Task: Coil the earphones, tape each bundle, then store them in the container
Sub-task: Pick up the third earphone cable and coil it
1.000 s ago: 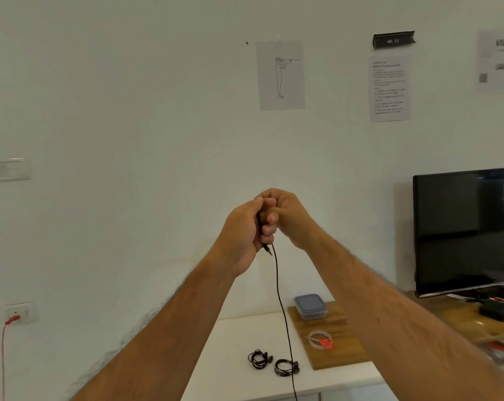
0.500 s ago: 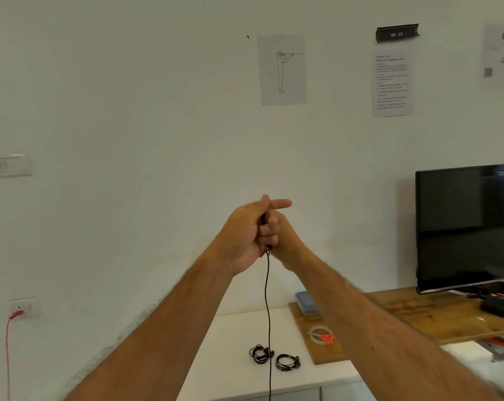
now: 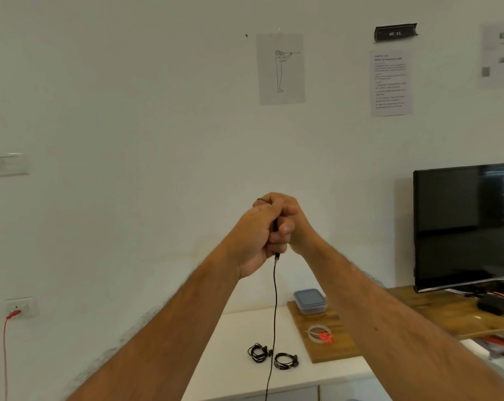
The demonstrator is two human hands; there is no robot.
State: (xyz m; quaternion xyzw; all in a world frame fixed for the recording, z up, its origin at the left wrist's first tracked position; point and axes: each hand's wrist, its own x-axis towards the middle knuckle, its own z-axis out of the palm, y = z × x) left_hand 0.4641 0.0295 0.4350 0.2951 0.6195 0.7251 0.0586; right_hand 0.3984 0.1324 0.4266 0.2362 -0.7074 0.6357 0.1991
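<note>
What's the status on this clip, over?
Left hand and right hand clasped, gripping earphone cable. Cable dangles. Two coiled bundles on table. Nothing obstructing.

White wall [image 3: 129, 111], wooden desk [image 3: 435, 308], dark monitor [image 3: 464, 227]

A person's two arms reach up in front of a pale wall. The left hand [image 3: 255, 235] and right hand [image 3: 292, 224] are clasped together, both curled around a black earphone cable [image 3: 274, 299] that hangs straight down past the bench [image 3: 230, 337] edge. On the white bench, at 6 o'clock from the hands, lie two coiled earphone bundles [image 3: 272, 356]. At 5 o'clock, a wooden board [image 3: 331, 347] carries a lidded container [image 3: 310, 301], a clear tape roll [image 3: 314, 333] and orange scissors [image 3: 325, 337]. A dark monitor [image 3: 466, 224] stands at 3 o'clock.
</note>
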